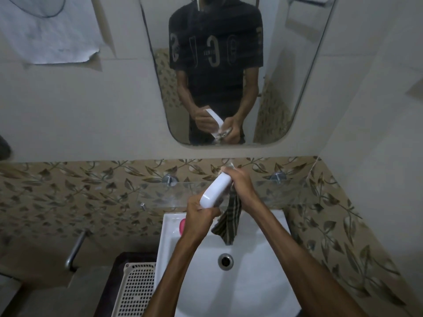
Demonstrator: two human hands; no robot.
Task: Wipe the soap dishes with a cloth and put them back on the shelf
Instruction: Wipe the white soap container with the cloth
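Two bare hands over the white ceramic basin (263, 266), both busy with one white oblong plastic soap dish (214, 191). Left hand (198, 219) closed around the dish's lower end, fingers wrapped under it. Right hand (240, 183) clamped on the upper end, with the brown striped cloth (229, 223) pinched against the dish and the cloth's loose tail hanging down toward the round metal drain (226, 261). Dish held tilted, lower end toward the left hand, upper end up by the clear glass shelf (286, 191) on the leaf-patterned tiled wall (68, 191), not resting on it. Pink rounded object (182, 227) on the basin's left rim, partly hidden behind the left hand. White perforated plastic basket (135, 291) down beside the basin on the left. Rounded wall mirror (229, 65) above, reflecting the same grip on dish and cloth.
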